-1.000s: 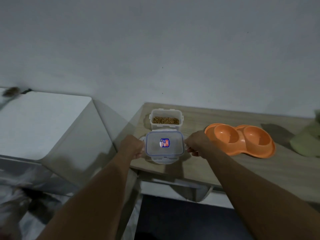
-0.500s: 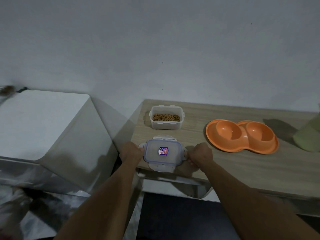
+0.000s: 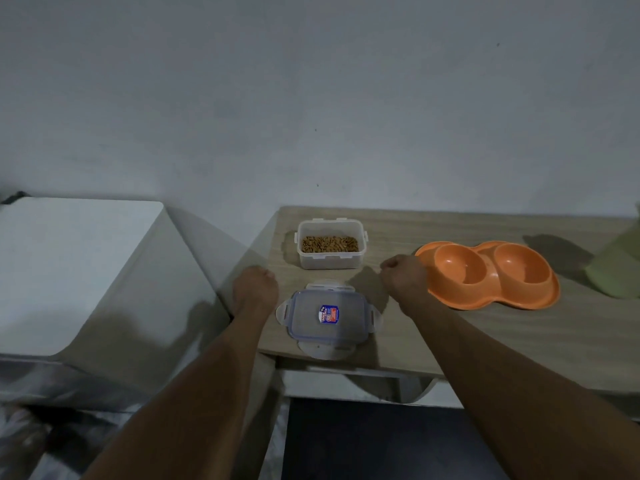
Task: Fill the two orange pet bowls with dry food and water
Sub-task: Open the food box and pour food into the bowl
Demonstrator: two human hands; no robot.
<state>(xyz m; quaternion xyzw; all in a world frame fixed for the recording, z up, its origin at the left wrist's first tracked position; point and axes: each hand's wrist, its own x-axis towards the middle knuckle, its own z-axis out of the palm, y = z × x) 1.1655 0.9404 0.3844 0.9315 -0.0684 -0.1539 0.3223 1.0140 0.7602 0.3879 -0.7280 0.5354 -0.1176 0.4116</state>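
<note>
The lid (image 3: 329, 317) is down! Half a second ago both hands pinched it by its side flaps. Now it lies flat on the table (image 3: 485, 344), sticker up, with its front flap right at the table's near edge. Both hands have let go and lifted away. The left hand (image 3: 255, 287) sits just left of the lid, knuckles up, fingers curled under with nothing in them. The right hand (image 3: 405, 277) has swung out to the right, fingers likewise curled in and carrying nothing, and now it's hard against the left rim of the orange double bowl (image 3: 491, 273). Whether it touches that rim, I can't tell.

On to the containers. Behind the lid stands the clear tub (image 3: 330, 259), open-topped, with a shallow layer of brown dry food (image 3: 329, 244) in the bottom. The orange double bowl lies to the right of it, well apart from the tub. Both of its round hollows show bare orange plastic.

Now the murky bits. The light is dim, and the fingertips of both hands are tucked out of sight behind the knuckles. A pale green thing (image 3: 620, 268) is cut off by the right edge, so what it is stays unclear. A white box (image 3: 69, 265) stands left of the table, its left side out of frame.
</note>
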